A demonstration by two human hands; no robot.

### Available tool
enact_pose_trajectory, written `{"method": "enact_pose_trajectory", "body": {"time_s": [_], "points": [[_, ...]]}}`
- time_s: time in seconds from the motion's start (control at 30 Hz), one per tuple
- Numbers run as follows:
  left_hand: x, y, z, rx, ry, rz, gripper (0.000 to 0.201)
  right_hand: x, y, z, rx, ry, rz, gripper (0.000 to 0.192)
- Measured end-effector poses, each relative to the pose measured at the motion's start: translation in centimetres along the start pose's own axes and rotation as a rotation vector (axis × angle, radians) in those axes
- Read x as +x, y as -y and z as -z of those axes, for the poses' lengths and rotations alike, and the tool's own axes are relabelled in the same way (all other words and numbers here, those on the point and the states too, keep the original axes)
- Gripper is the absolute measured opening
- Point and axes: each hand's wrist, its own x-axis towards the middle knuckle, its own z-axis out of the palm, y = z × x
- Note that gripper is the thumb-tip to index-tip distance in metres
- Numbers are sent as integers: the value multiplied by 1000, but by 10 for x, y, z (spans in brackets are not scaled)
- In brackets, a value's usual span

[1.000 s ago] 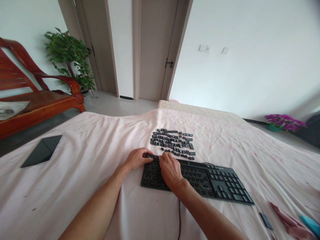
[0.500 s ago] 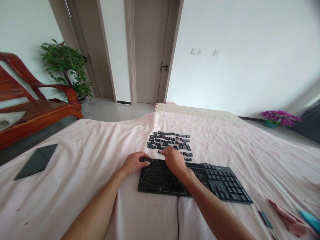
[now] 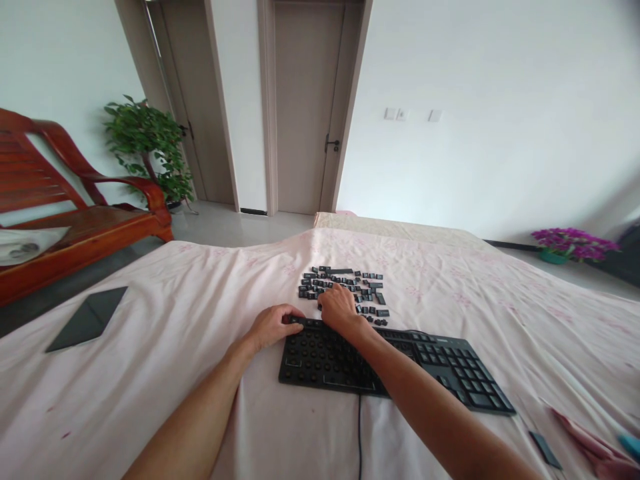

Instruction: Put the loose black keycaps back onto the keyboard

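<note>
A black keyboard (image 3: 309, 368) lies on the pink cloth, its left and middle part stripped of keycaps; keycaps still cover its right end. My left hand (image 3: 273, 327) grips the keyboard's far left corner, thumb on top and fingers behind the edge. Just beyond the keyboard, loose black keycaps (image 3: 306, 295) lie in rough rows, with a long space bar (image 3: 341, 271) at the back. My right hand (image 3: 341, 308) reaches over the keyboard to the near left of these rows, fingers bent down and closed on a keycap, which is mostly hidden under the fingertips.
A dark flat tablet-like slab (image 3: 90, 319) lies on the cloth at left. At lower right are a small dark strip (image 3: 545, 449) and a pink cloth piece (image 3: 583, 437). The keyboard cable (image 3: 359, 433) runs toward me. A wooden bench (image 3: 100, 200) stands beyond at left.
My right hand has moved slightly farther away, deeper among the loose keycaps. My left hand stays on the keyboard's corner. The whole view has shifted a little.
</note>
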Motion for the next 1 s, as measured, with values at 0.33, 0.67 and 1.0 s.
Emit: {"method": "enact_pose_trajectory", "body": {"time_s": [0.33,0.67,1.0], "points": [[0,1,0,-10,-4,-5,35,-2,8,1,32,-31,16,23],[4,10,2,-44,-17,-12,34,6,7,-10,150,-45,74,19],[5,13,1,-28,-26,-17,35,6,13,-5,66,-78,122,17]]}}
